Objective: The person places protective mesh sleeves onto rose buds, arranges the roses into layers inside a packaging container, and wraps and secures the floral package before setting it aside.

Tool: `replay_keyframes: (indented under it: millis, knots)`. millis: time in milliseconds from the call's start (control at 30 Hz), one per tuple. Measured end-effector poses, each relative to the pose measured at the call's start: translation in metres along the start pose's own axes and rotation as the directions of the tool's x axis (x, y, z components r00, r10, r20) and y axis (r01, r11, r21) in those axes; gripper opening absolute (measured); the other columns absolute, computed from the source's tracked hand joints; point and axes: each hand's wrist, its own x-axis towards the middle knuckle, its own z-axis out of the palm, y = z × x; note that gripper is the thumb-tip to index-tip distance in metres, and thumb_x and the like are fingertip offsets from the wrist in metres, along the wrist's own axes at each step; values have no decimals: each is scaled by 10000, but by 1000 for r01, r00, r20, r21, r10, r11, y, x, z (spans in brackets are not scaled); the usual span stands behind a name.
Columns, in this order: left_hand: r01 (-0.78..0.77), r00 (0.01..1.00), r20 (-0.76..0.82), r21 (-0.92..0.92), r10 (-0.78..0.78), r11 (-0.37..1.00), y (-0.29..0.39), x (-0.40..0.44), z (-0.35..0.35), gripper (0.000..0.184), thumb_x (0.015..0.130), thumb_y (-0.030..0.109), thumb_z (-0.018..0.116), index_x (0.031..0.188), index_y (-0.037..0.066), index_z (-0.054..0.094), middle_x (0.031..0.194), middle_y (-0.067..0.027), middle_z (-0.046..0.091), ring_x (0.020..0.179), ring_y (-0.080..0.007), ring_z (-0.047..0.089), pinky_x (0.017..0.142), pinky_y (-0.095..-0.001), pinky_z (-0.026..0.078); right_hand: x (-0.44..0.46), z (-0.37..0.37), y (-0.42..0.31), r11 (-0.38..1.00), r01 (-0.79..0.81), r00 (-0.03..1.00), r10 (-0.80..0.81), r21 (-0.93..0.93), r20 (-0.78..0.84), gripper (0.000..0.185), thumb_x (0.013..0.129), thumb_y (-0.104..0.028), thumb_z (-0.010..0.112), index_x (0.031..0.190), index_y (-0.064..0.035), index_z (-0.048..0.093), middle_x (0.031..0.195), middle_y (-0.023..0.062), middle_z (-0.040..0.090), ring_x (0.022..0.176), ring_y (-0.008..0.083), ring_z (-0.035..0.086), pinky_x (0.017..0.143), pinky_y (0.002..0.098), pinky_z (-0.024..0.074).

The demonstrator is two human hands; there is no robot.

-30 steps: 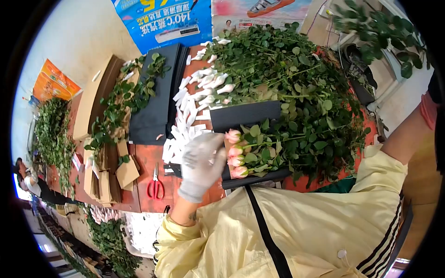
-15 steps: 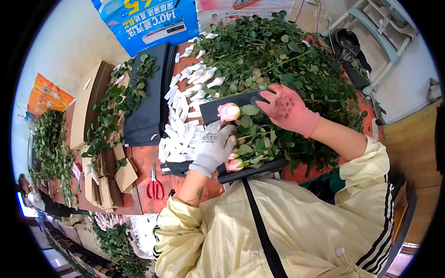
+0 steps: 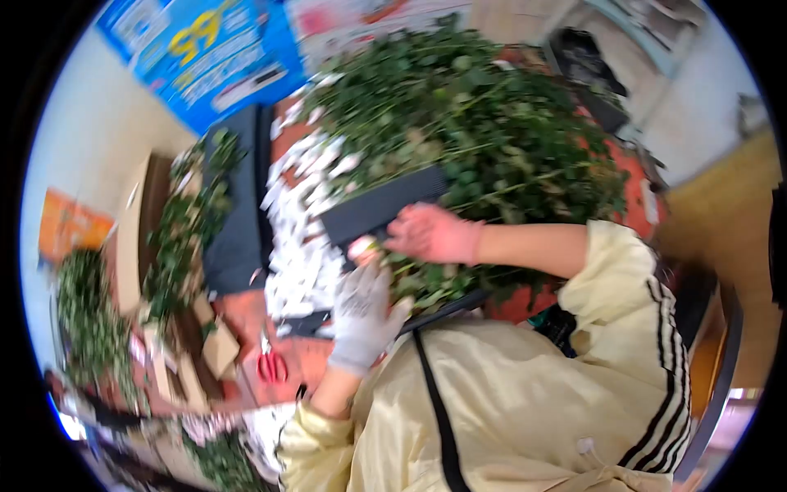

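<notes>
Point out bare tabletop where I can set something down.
Bare red tabletop shows between the red-handled scissors and the gloved left hand, with another patch between the scissors and the black sheets. It is crowded with white strips and leafy rose stems beyond.

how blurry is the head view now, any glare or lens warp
Head view: smeared overall, probably motion, softening the left hand, right hand and scissors; fisheye bending with black corners; glaring bluish-white patch at lower left.

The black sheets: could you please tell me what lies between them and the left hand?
In the head view, a loose spread of white strips lies between the black sheets and the left hand.
</notes>
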Motion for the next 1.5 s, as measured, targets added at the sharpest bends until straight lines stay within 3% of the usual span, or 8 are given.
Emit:
replay_keyframes:
  millis: [100, 400, 500, 600, 667, 900, 1067, 1500]
  knots:
    - [-47, 999, -5, 5, 47, 999, -1, 5, 0, 577, 720, 341, 668, 1166, -9, 559, 1228, -194, 539, 1119, -353, 495, 973, -445, 373, 2, -1, 1, 793, -47, 990, 119, 608, -80, 98, 877, -217, 480, 884, -147, 548, 819, 21, 526, 791, 215, 531, 709, 328, 407]
    - [-116, 989, 114, 188, 95, 975, -20, 27, 7, 639, 764, 356, 639, 1253, -25, 483, 1363, -222, 419, 1260, -375, 386, 1052, -482, 280, -8, 14, -5, 834, -50, 938, 228, 549, -261, 190, 825, -215, 460, 960, -159, 582, 927, 49, 545, 866, 236, 530, 691, 356, 394]
    - [-99, 993, 71, 103, 92, 990, -24, 20, 10, 647, 764, 363, 649, 1247, -31, 477, 1348, -226, 431, 1251, -385, 394, 1050, -485, 285, -31, -20, 32, 819, -295, 949, 190, 491, 253, 135, 906, -242, 386, 897, -116, 430, 915, 58, 418, 929, 235, 441, 822, 316, 398]
    - [-82, 997, 13, 60, 81, 995, -19, 25, 10, 610, 756, 344, 664, 1205, -33, 497, 1313, -225, 456, 1228, -391, 411, 1032, -487, 302, -61, 6, 28, 144, -288, 862, 469, 947, 190, 149, 885, -276, 416, 890, -127, 416, 867, 65, 412, 920, 240, 435, 866, 334, 384]
    - [-90, 996, -18, 78, 91, 993, -16, 30, 6, 560, 745, 319, 674, 1160, -23, 517, 1269, -210, 485, 1195, -383, 437, 1011, -485, 322, -57, -36, 58, 720, -488, 813, 168, 493, 558, 145, 817, -208, 506, 934, -124, 517, 883, 67, 515, 957, 258, 511, 824, 384, 405]
    - [-70, 997, 40, 28, 69, 997, -19, 32, 2, 553, 721, 313, 684, 1149, 0, 526, 1247, -184, 502, 1155, -362, 466, 996, -467, 341, -90, 46, 11, 824, 10, 958, 154, -566, 240, 123, 813, -171, 504, 923, -125, 532, 878, 55, 530, 893, 255, 536, 797, 393, 416]
    - [-87, 996, 9, 32, 87, 996, -21, 27, 8, 553, 718, 316, 688, 1145, 3, 525, 1260, -187, 495, 1157, -369, 464, 1001, -479, 336, -72, 4, 55, 766, -429, 864, 192, 479, 466, 50, 831, -157, 499, 821, -109, 485, 825, 42, 509, 831, 232, 528, 734, 332, 437]
    - [-45, 999, 32, 49, 43, 998, -25, 31, 7, 553, 730, 331, 683, 1155, 5, 543, 1274, -183, 503, 1185, -353, 455, 1015, -470, 322, -76, 7, 75, 645, -439, 826, 16, 625, 563, 76, 847, -133, 488, 853, -87, 548, 784, 77, 587, 742, 244, 610, 671, 366, 487]
